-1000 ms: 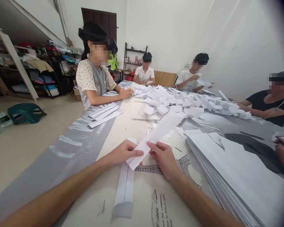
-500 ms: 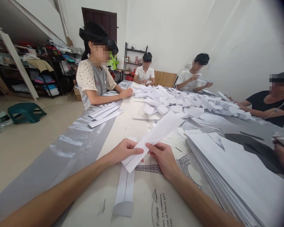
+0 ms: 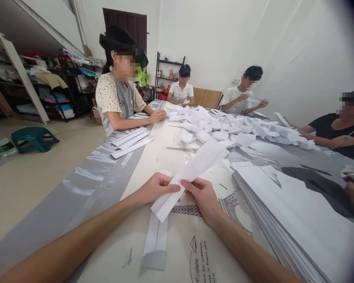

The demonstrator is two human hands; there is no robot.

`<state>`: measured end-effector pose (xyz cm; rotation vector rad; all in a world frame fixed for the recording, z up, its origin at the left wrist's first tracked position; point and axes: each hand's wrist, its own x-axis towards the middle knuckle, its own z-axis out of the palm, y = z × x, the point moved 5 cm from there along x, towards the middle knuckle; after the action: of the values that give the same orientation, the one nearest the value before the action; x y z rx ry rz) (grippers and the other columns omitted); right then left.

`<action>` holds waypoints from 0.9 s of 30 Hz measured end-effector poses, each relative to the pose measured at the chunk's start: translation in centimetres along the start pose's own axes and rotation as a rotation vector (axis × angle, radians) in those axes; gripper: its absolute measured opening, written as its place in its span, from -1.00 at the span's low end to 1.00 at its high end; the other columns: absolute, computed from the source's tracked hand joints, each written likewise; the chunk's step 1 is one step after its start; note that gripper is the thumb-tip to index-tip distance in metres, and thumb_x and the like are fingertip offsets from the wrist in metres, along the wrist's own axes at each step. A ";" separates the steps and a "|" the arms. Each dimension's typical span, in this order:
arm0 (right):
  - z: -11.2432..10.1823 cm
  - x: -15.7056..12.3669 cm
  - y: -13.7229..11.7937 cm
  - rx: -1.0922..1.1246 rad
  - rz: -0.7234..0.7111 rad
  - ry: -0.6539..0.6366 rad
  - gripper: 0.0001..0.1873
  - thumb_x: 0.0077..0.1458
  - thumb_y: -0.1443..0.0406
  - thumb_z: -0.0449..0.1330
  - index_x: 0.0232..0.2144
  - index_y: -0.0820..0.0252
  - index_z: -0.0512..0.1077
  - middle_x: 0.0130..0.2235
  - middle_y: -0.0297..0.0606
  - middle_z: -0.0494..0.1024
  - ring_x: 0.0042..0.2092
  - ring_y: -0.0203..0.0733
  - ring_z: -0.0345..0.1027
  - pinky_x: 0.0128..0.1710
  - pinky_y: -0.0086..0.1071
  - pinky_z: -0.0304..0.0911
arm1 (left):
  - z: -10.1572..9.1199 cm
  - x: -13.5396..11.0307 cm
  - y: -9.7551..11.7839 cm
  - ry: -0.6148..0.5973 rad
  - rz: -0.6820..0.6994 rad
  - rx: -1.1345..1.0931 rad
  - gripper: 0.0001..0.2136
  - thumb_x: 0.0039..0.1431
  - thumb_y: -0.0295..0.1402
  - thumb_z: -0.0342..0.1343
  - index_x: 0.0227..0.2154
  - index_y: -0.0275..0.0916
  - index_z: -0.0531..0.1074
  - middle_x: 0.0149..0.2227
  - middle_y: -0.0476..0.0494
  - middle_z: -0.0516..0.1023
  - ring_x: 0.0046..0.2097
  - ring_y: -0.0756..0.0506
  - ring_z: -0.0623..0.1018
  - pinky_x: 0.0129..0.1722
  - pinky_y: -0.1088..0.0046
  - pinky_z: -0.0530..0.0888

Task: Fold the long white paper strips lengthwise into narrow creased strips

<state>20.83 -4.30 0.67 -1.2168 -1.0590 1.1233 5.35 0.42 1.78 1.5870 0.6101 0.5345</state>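
Note:
Both my hands hold one folded white paper strip [image 3: 205, 157], tilted diagonally above the table. My left hand [image 3: 155, 190] pinches its lower part, thumb on top and fingers underneath. Close beside it my right hand [image 3: 202, 196] is closed on the strip's right edge, thumb on top. A second folded paper strip [image 3: 155, 243] with a lengthwise seam lies flat below, partly covered by the held one and my left hand.
A stack of white paper sheets [image 3: 283, 204] lies at the right. Beyond my hands spreads a heap of folded white paper pieces [image 3: 218, 125]. Several flat strips [image 3: 132, 142] lie at the left, near a co-worker [image 3: 120, 90]. Other people sit around the table.
The held strip has tilted slightly, its lower end dropping a little and showing more of a fold line. Both hands keep their grip in nearly the same place.

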 end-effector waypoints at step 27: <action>-0.1 -0.8 -2.2 -0.147 -0.185 0.153 -0.66 0.06 0.04 0.32 -0.46 0.14 0.37 -0.49 -0.36 0.40 -0.50 -0.27 0.23 -0.49 -0.38 0.16 | 0.0 -0.5 0.6 0.285 0.153 0.271 -0.59 0.24 -0.16 0.09 -0.65 -0.25 0.20 -0.59 0.08 0.08 -0.52 0.05 0.14 -0.52 0.49 0.07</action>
<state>20.92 -5.16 2.88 -1.2698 -1.1269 0.8094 4.99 0.08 2.41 1.8387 0.8052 0.8289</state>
